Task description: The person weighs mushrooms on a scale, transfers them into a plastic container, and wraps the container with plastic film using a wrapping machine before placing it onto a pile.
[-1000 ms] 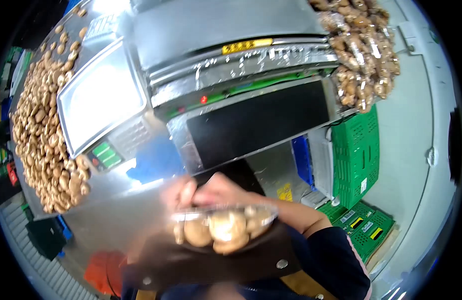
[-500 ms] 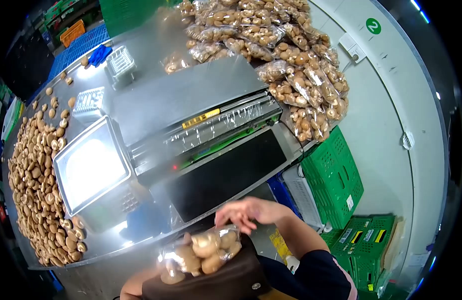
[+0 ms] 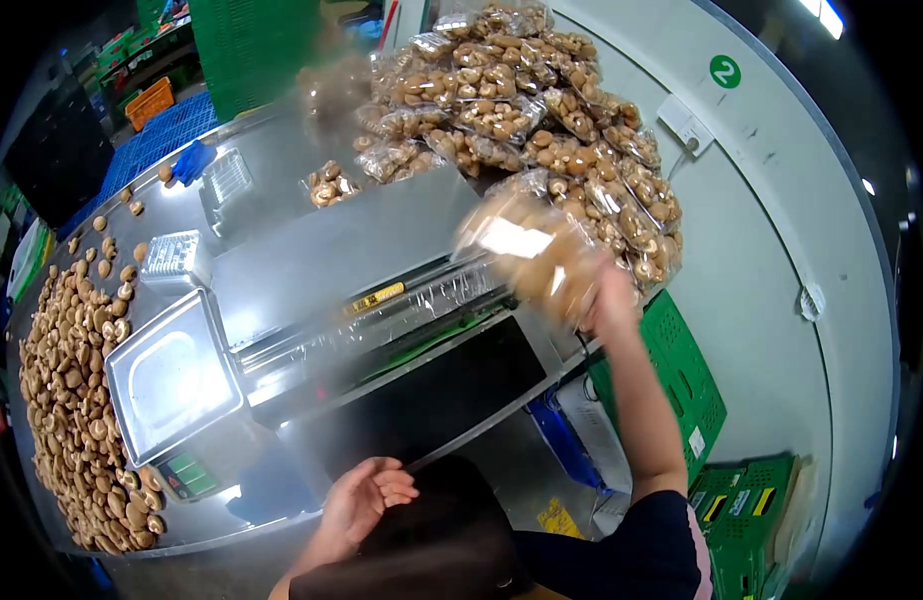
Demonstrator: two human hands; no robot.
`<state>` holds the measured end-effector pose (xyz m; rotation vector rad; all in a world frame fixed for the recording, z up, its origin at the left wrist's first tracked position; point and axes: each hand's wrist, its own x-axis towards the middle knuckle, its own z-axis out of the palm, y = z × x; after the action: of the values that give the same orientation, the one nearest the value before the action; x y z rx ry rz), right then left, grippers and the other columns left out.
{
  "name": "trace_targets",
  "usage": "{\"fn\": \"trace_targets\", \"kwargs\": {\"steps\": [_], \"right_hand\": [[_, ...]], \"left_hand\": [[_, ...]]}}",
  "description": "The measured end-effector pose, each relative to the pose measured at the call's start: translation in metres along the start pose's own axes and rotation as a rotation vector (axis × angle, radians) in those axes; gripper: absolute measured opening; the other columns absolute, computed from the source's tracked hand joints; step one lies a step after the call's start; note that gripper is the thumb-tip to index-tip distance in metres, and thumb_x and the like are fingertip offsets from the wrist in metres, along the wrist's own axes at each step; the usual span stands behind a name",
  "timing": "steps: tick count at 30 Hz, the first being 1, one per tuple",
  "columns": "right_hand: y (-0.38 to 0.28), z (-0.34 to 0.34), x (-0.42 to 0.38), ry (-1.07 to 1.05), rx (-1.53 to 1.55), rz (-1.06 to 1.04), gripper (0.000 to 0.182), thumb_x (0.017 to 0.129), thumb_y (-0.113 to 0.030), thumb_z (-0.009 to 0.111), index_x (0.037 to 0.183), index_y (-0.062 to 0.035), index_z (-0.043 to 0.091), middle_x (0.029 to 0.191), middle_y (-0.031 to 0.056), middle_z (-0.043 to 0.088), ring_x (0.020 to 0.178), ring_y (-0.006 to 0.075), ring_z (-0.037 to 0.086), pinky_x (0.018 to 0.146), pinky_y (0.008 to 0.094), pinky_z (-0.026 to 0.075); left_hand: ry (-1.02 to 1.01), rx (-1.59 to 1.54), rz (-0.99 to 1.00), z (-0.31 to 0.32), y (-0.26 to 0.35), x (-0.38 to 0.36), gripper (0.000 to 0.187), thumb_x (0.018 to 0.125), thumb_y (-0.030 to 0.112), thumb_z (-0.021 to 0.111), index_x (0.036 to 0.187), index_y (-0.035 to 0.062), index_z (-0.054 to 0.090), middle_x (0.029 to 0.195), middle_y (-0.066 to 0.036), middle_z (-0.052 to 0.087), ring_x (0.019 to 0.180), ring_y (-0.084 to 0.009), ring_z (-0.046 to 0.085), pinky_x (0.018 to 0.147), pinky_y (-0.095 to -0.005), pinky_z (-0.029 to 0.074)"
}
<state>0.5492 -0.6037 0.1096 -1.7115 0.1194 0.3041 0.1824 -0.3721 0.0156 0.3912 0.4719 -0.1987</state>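
My right hand [image 3: 613, 302] is stretched far out to the right, closed on the near end of a clear-wrapped pack of mushrooms [image 3: 541, 262]. Motion smears the pack, which hangs over the right end of the wrapping machine [image 3: 381, 312] and in front of the pile of wrapped mushroom packs [image 3: 501, 85]. Close to my body, my left hand [image 3: 364, 502] is open with fingers loosely bent and nothing in it. It hovers by the front edge of the machine's black plate [image 3: 431, 395].
Loose mushrooms [image 3: 76, 400] are heaped at the table's left, beside a scale with a metal tray [image 3: 171, 372]. Behind it stand clear plastic trays [image 3: 176, 258] and a blue glove [image 3: 193, 162]. Green crates [image 3: 681, 370] sit below right, along a pale wall [image 3: 751, 240].
The wrapped mushroom pack has gone from my lap up and right to the pile, carried in my right hand. My left hand has come away from it. The view has shifted slightly.
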Motion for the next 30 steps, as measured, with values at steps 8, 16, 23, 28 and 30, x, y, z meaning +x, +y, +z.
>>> {"fn": "trace_targets", "kwargs": {"steps": [8,16,23,28,30], "right_hand": [[0.013,0.087,0.02,-0.499,0.087,-0.147,0.042,0.099,-0.039,0.047,0.112,0.0001,0.057,0.082,0.0106,0.066,0.051,0.0107,0.054,0.04,0.0206,0.038],[-0.002,0.275,-0.1,-0.893,-0.221,-0.331,0.015,0.094,-0.011,0.058,0.089,0.0017,0.065,0.062,-0.0024,0.058,0.041,0.0015,0.039,0.039,0.0184,0.029],[-0.003,0.36,-0.176,-0.935,-0.455,-0.653,0.047,0.097,-0.026,0.051,0.056,-0.0019,0.049,0.046,-0.0018,0.041,0.041,0.0046,0.036,0.041,0.0246,0.024],[0.027,0.422,-0.24,-0.998,-0.56,-0.496,0.037,0.095,-0.022,0.058,0.065,-0.0019,0.055,0.047,-0.0023,0.046,0.042,0.004,0.04,0.041,0.0224,0.028],[0.032,0.451,-0.268,-1.018,-0.641,-0.478,0.031,0.094,-0.019,0.06,0.069,-0.0009,0.058,0.049,-0.0018,0.048,0.044,0.0042,0.043,0.042,0.022,0.031]], "left_hand": [[0.263,-0.086,0.189,-0.017,0.008,-0.025,0.028,0.095,0.023,0.05,0.106,-0.001,0.058,0.091,-0.015,0.068,0.082,-0.0271,0.067,0.075,-0.0353,0.053],[0.637,0.052,0.61,-0.063,0.027,-0.109,0.016,0.095,0.012,0.051,0.105,0.0006,0.058,0.091,-0.013,0.066,0.077,-0.0206,0.067,0.07,-0.029,0.053],[1.537,0.892,1.005,-0.195,0.065,-0.204,0.031,0.081,0.006,0.061,0.112,0.0039,0.056,0.109,-0.011,0.063,0.101,-0.0257,0.06,0.082,-0.0357,0.049],[1.483,1.71,0.756,-0.29,0.125,-0.258,0.06,0.073,0.004,0.061,0.132,0.0109,0.047,0.138,-0.013,0.042,0.133,-0.0386,0.032,0.106,-0.0526,0.029],[1.328,1.863,0.731,-0.321,0.149,-0.266,0.061,0.077,0.007,0.06,0.135,0.013,0.043,0.142,-0.012,0.038,0.136,-0.0372,0.029,0.107,-0.0551,0.026]]}}
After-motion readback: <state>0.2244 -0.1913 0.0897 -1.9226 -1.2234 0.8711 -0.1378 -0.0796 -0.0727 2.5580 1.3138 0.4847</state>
